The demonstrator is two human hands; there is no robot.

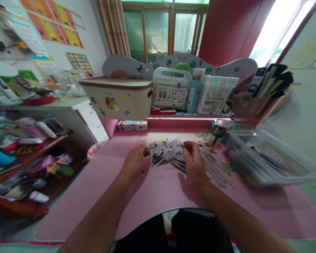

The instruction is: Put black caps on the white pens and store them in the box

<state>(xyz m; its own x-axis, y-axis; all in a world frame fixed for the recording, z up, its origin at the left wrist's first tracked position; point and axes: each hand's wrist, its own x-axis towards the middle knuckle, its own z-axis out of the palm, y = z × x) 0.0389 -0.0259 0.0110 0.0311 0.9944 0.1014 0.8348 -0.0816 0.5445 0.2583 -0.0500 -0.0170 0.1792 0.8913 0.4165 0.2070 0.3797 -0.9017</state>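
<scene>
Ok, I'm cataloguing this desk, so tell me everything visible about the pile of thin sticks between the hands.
The pile is a loose tangle of slim, pen-like sticks, mostly whitish or clear with some black, apparently plastic. They lie overlapping at mixed angles on the pink desk, with similar sticks fanned beyond the right hand. The left hand is at its left edge; exact contact is unclear.

The one head-worn view is looking forward and down from above the person's lap (200, 232); it is facing the pink tabletop (94, 189) at close range, with the left hand (137, 160) and right hand (195, 161) sitting near mid-frame; its wide sweep is also taking in the window (158, 31) beyond.
</scene>
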